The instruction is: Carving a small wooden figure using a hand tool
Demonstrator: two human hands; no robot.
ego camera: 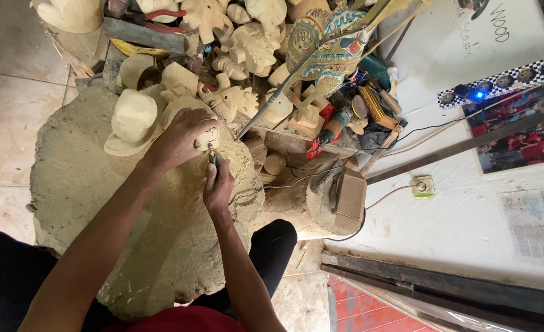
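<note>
The left hand (180,140) covers most of the small wooden piece (208,140); the tool (213,161) in the right hand (218,187) is too small to identify.

— What are you wearing?

— A red top; only its edge shows at the bottom of the view. My arms are bare from there down to my left hand (180,138) and right hand (218,187).

— And your legs?

— Black trousers, dark on both sides, with one knee showing beside the right forearm.
</note>
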